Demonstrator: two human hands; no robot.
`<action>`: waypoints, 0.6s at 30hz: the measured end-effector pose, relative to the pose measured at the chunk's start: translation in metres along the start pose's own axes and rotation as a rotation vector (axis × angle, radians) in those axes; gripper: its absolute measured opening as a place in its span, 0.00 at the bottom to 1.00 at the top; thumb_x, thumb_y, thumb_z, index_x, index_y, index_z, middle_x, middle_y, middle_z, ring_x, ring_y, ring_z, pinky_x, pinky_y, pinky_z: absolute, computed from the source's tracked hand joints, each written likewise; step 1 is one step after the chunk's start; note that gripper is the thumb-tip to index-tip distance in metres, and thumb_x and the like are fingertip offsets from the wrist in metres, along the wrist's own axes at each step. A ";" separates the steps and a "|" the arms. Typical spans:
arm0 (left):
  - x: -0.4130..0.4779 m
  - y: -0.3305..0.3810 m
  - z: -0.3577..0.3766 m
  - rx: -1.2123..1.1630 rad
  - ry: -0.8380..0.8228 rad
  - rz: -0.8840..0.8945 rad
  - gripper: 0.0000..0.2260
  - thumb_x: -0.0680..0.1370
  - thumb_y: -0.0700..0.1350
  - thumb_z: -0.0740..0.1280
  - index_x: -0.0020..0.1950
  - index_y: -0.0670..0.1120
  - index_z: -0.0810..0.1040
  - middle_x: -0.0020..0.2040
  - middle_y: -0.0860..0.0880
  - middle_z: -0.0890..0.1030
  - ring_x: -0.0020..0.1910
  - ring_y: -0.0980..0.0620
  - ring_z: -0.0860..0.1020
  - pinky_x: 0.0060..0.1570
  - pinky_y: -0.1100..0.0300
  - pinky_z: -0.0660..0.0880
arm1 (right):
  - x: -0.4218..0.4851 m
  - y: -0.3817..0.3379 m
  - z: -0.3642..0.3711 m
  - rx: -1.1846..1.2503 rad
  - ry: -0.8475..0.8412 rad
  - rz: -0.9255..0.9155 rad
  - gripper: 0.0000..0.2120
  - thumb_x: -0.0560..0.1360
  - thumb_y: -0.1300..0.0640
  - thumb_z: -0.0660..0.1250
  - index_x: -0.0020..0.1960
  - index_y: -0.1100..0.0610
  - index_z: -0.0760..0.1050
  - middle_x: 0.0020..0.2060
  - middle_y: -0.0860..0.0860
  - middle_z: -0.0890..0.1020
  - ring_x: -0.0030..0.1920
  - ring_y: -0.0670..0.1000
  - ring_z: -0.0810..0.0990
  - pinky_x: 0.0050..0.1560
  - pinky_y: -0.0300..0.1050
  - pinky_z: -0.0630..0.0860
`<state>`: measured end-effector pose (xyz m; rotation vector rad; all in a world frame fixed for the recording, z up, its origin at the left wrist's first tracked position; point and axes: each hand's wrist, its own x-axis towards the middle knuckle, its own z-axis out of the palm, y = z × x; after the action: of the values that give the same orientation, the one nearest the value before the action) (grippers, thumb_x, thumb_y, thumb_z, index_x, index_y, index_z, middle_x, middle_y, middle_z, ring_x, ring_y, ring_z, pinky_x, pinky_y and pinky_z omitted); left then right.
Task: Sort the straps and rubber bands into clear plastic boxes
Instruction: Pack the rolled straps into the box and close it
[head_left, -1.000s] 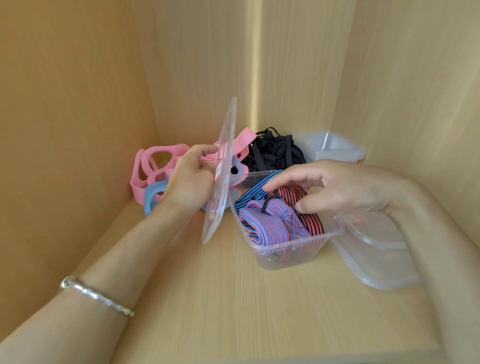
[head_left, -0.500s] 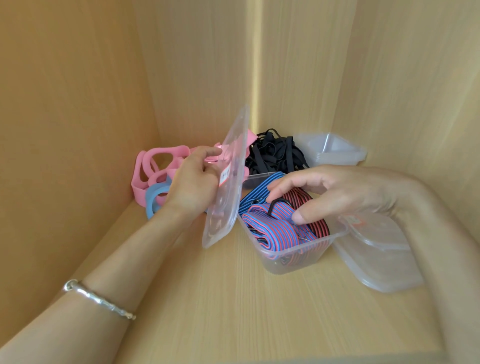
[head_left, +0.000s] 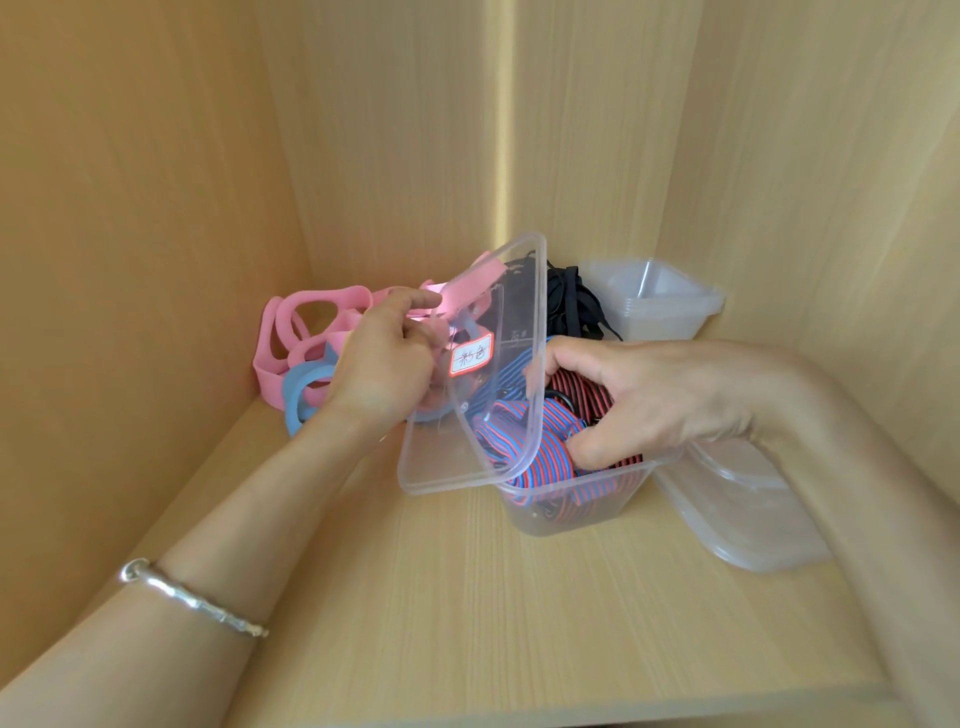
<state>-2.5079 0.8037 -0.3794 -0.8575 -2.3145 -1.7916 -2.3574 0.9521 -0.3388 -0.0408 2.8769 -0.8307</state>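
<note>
A clear plastic box (head_left: 582, 512) stands mid-shelf, filled with striped blue-and-red and black-and-red straps (head_left: 530, 447). My left hand (head_left: 384, 364) grips a clear lid (head_left: 483, 384) with a red-edged label, tilted over the box's left side. My right hand (head_left: 654, 400) reaches into the box with curled fingers pressing down on the straps, thumb low at the front. Pink and blue rubber bands (head_left: 296, 343) lie at the back left, black straps (head_left: 571, 306) at the back.
Empty clear boxes (head_left: 660, 306) are stacked at the back right corner. More clear lids (head_left: 753, 514) lie on the shelf at the right, partly under my right forearm. Wooden walls close in the left, back and right sides. A bracelet is on my left wrist.
The lid has tipped from nearly upright down toward the box's opening. My right hand has sunk deeper into the box, pushing the straps down.
</note>
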 end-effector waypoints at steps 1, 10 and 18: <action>0.000 0.001 0.000 0.005 -0.001 0.000 0.11 0.81 0.38 0.58 0.61 0.48 0.74 0.37 0.52 0.76 0.27 0.60 0.73 0.24 0.70 0.69 | 0.000 -0.001 0.000 0.003 0.003 -0.001 0.26 0.54 0.41 0.68 0.52 0.39 0.71 0.49 0.47 0.82 0.50 0.52 0.80 0.56 0.59 0.76; -0.002 0.003 0.002 0.017 -0.019 0.017 0.09 0.82 0.39 0.58 0.59 0.50 0.73 0.34 0.53 0.74 0.29 0.55 0.72 0.22 0.70 0.68 | 0.011 0.000 0.000 -0.100 0.024 0.015 0.37 0.52 0.32 0.70 0.59 0.41 0.71 0.59 0.44 0.76 0.60 0.50 0.76 0.63 0.57 0.72; -0.002 0.002 0.003 0.055 -0.032 0.035 0.13 0.81 0.35 0.56 0.56 0.52 0.72 0.31 0.53 0.72 0.25 0.59 0.71 0.25 0.68 0.69 | 0.012 0.000 0.002 -0.138 0.056 0.044 0.38 0.51 0.32 0.68 0.59 0.41 0.70 0.59 0.42 0.75 0.59 0.48 0.76 0.63 0.55 0.72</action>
<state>-2.5044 0.8062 -0.3800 -0.9199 -2.3408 -1.7049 -2.3692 0.9505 -0.3417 0.0315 2.9715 -0.6350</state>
